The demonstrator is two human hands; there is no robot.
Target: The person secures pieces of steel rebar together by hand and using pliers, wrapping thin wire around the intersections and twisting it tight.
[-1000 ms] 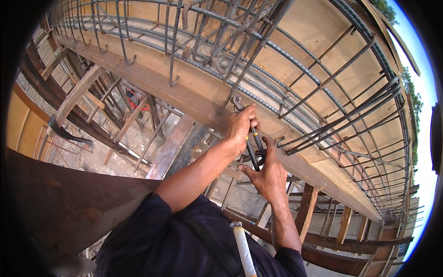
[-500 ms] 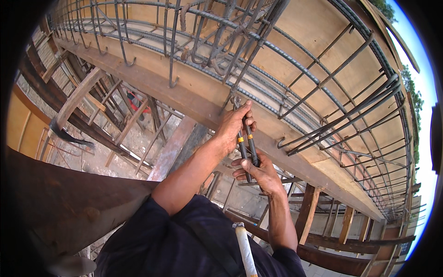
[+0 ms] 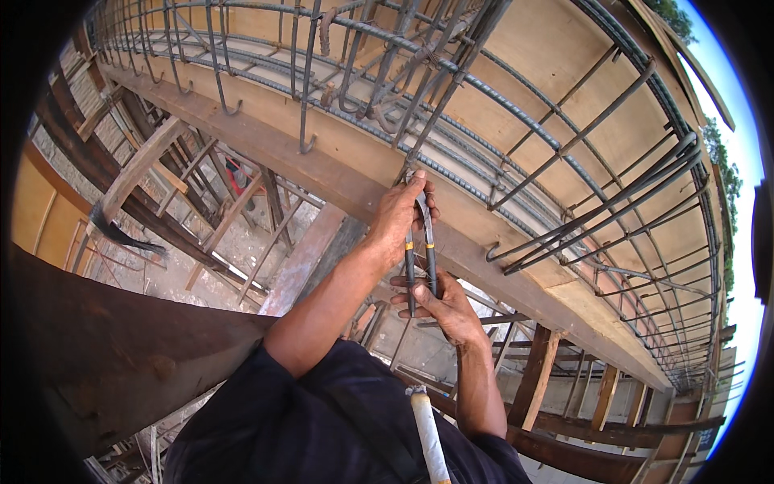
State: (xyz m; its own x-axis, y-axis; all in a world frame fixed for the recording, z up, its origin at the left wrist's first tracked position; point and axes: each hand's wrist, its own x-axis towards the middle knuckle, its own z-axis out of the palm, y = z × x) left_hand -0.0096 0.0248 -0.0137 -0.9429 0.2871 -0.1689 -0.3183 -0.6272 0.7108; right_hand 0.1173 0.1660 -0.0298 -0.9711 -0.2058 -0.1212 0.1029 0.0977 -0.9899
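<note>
My right hand (image 3: 451, 310) is closed on the dark handles of the pliers (image 3: 430, 258), which carry yellow bands. They stand almost upright in view, handles slightly apart, with their jaws up by the lower bars of the rebar cage (image 3: 492, 98). Higher up, my left hand (image 3: 395, 216) is closed at the jaw end, its thumb and fingers pinched together beside a bent rebar end. Its grip hides the jaws and whatever lies between the fingertips. Both hands are just below a ribbed lower bar (image 3: 459, 179) of the cage.
A long timber beam (image 3: 343, 185) runs under the cage, with plywood panels (image 3: 556, 77) behind. Hooked bar ends (image 3: 308, 145) stick out toward me. Wooden props (image 3: 540, 375) stand below, over a littered lower level. A dark board (image 3: 145, 347) lies at my left. A cigarette (image 3: 427, 436) juts into view.
The pliers' handles have swung left and the tool stands more upright. My right hand has moved left and slightly down with them; my left hand has shifted slightly, its thumb now over the jaws.
</note>
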